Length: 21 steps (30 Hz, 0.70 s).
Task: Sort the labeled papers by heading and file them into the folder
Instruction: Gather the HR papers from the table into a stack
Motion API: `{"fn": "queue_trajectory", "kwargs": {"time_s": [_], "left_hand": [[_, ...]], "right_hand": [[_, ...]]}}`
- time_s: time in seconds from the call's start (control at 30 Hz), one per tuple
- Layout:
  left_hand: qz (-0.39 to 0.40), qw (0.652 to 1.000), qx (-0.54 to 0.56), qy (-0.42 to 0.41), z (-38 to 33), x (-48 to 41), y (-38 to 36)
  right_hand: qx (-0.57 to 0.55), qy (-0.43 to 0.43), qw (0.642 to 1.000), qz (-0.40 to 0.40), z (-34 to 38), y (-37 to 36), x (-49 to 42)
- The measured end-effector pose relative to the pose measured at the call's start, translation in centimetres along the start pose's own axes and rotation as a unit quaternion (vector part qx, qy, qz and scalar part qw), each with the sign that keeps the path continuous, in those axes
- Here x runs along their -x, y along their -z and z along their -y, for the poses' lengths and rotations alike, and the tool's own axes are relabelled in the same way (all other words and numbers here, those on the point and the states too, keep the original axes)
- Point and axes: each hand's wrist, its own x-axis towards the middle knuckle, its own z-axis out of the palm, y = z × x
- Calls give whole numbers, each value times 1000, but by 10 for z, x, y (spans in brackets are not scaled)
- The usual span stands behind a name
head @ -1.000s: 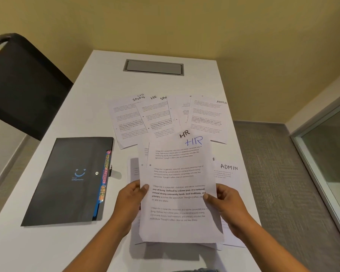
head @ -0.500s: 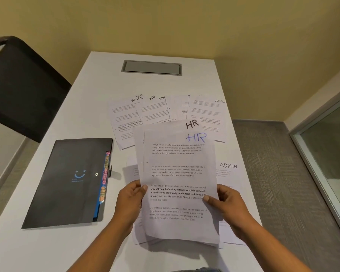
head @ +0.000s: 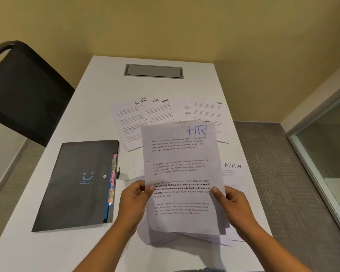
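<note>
Black matte folder lies flat at the left of the table, coloured tabs along its edge. Left hand pinches one side of the limp HR sheets, held up over the table; right hand pinches the other. A slack pinch could let the back sheets slip and mix with the ADMIN sheet beneath.

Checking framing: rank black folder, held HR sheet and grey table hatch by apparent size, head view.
1. HR sheet and black folder: alike; sheet held nearer the camera, so unranked.
2. grey table hatch, clearly smallest.
</note>
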Motion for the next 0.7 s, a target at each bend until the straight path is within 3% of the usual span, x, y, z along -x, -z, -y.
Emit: {"fn": "queue_trajectory", "kwargs": {"time_s": [0.13,0.37,0.7], "left_hand": [[-14,1000,-15,-15,-3,-3,14],[-1,993,-94,-66,-5,-6,32],[64,976,-168,-126,-6,-3,25]], "right_hand": [[-12,33,999,17,4,-15,7],[50,70,996,-28,2,-37,15],[126,131,970,-163,-13,-36,27]]}}
